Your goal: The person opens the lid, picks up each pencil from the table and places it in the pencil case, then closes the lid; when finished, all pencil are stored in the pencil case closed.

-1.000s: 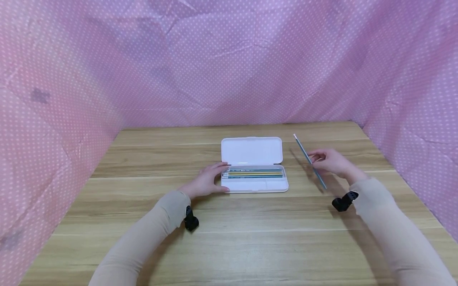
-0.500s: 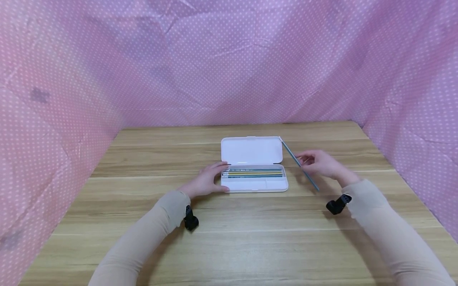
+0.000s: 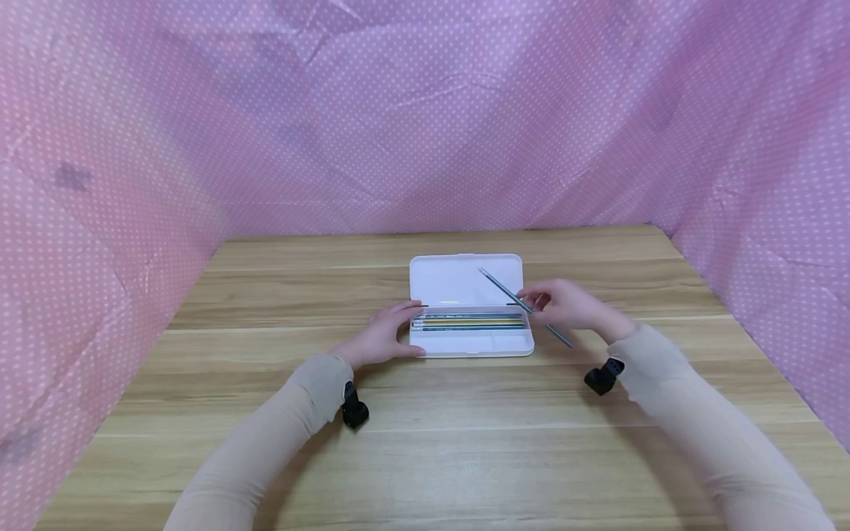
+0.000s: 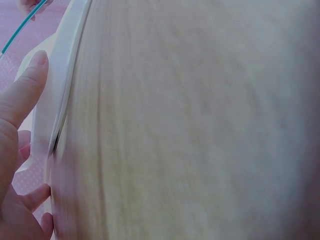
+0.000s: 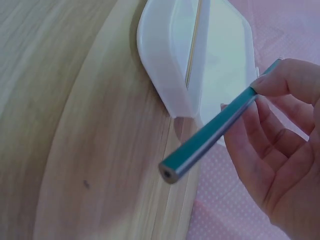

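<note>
A white pencil case (image 3: pixel 458 345) lies with its lid (image 3: pixel 445 280) folded back on the wooden table. Several green and yellow pencils (image 3: pixel 465 322) sit side by side in its rear compartment. My left hand (image 3: pixel 378 339) holds the case's left end, thumb at the front edge, fingers toward the hinge side. Between thumb and fingers, my right hand (image 3: pixel 566 304) pinches a green pencil (image 5: pixel 210 127) near its middle. This pencil slants above the case's right end, its eraser end over the lid. The right wrist view shows its flat, unsharpened end pointing at the camera.
The front compartment (image 3: pixel 451 344) of the case has a low divider toward its right side. Pink dotted cloth (image 3: pixel 425 133) hangs behind the wooden table (image 3: pixel 438 442) and along both sides. Each wrist wears a small black camera (image 3: pixel 603 377).
My right hand has moved left with the green pencil, from beside the case to over its right end. The pencil now slants more level. My left hand and the case have stayed put.
</note>
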`<state>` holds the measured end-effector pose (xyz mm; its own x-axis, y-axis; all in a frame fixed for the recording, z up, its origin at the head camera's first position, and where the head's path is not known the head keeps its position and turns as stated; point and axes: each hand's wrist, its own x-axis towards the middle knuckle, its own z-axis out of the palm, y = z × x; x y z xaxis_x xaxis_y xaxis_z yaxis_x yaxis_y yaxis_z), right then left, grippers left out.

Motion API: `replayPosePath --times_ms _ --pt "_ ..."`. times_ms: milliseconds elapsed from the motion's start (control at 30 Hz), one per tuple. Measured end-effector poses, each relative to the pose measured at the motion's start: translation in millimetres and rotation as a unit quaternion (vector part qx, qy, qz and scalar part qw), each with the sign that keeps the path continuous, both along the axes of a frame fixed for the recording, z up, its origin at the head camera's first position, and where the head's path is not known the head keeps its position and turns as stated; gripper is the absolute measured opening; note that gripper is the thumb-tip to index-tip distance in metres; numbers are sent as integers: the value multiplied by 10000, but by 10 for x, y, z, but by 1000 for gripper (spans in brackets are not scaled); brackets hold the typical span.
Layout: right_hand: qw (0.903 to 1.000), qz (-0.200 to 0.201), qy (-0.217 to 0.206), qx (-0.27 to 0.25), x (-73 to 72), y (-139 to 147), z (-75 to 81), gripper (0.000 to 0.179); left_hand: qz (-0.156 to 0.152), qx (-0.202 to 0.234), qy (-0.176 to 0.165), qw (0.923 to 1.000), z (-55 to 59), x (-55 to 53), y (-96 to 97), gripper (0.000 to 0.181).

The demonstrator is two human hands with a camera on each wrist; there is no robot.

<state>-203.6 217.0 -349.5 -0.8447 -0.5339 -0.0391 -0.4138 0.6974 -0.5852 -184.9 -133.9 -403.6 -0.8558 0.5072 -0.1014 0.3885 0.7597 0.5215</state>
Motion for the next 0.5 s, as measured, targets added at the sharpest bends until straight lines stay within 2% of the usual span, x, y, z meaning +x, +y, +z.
replayPosePath --times_ms 400,500 --pt "9963 726 264 379 -47 -205 30 36 21 -31 -17 10000 8 11 15 83" --pt "9948 875 223 468 -61 -249 32 35 23 -24 -52 10000 15 21 18 83"
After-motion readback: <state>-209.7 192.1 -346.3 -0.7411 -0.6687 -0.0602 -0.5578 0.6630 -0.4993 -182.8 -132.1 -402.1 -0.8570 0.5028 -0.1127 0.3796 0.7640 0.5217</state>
